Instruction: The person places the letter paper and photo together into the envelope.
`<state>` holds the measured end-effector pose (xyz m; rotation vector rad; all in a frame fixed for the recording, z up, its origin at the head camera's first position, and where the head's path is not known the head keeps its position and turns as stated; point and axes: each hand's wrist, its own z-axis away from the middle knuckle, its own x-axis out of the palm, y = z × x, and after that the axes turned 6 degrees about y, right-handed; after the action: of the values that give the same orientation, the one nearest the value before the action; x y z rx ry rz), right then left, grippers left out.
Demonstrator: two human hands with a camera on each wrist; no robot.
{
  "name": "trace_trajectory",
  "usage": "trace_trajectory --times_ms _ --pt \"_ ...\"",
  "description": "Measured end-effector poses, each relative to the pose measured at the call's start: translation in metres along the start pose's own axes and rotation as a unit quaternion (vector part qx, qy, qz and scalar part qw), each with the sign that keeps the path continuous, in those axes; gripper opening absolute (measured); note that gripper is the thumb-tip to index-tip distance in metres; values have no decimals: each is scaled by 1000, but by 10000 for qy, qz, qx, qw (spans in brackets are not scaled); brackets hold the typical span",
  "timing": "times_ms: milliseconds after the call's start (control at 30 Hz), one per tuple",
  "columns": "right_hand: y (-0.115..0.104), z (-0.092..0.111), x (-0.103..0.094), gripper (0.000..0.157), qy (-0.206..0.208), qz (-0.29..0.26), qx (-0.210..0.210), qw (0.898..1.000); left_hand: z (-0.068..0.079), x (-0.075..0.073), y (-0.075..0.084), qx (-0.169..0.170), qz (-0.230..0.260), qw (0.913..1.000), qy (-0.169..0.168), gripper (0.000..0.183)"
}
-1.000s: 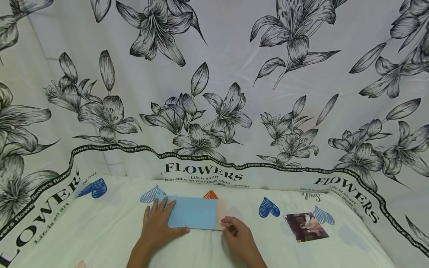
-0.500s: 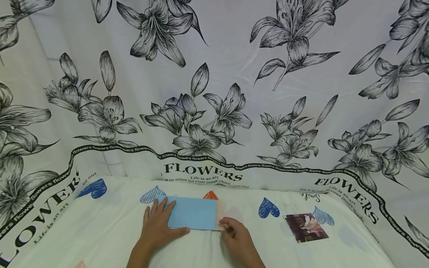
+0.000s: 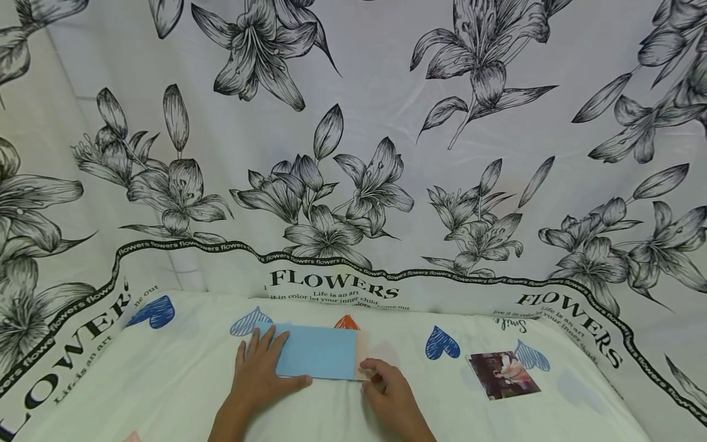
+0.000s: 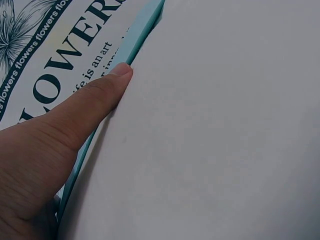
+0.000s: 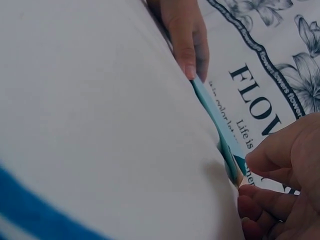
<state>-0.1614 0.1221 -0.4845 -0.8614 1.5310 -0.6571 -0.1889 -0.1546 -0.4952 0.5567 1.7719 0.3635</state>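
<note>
Over the last second, the right hand [image 3: 391, 393] edges left and less pink paper [image 3: 361, 345] shows beyond the blue envelope [image 3: 320, 353]; I judge it slides in. Right pinches the paper; left hand [image 3: 257, 376], fingers spread, steadies the envelope on white cloth [image 3: 182, 387].

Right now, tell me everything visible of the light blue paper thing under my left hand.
The light blue paper thing is a rectangle, like thin card or an envelope. It lies on the white printed cloth, long sides left to right, partly covering an orange heart print. The right wrist view shows its near edge parted toward the right end, where a pale pink strip sticks out, seemingly pinched by the right hand. The left hand spreads over its left end, thumb at the near edge.
</note>
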Motion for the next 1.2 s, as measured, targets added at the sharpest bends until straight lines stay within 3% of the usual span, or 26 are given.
trace_trajectory --times_ms 700,1067,1200 --pt "-3 1 3 39 100 345 212 9991 0 -4 4 -38 -50 9999 -80 113" --pt "0 0 3 43 -40 393 50 9992 0 -1 1 -41 -3 10000 -22 111" --pt "0 -1 4 44 -110 440 168 9988 1 -1 1 -28 12 10000 -15 112"
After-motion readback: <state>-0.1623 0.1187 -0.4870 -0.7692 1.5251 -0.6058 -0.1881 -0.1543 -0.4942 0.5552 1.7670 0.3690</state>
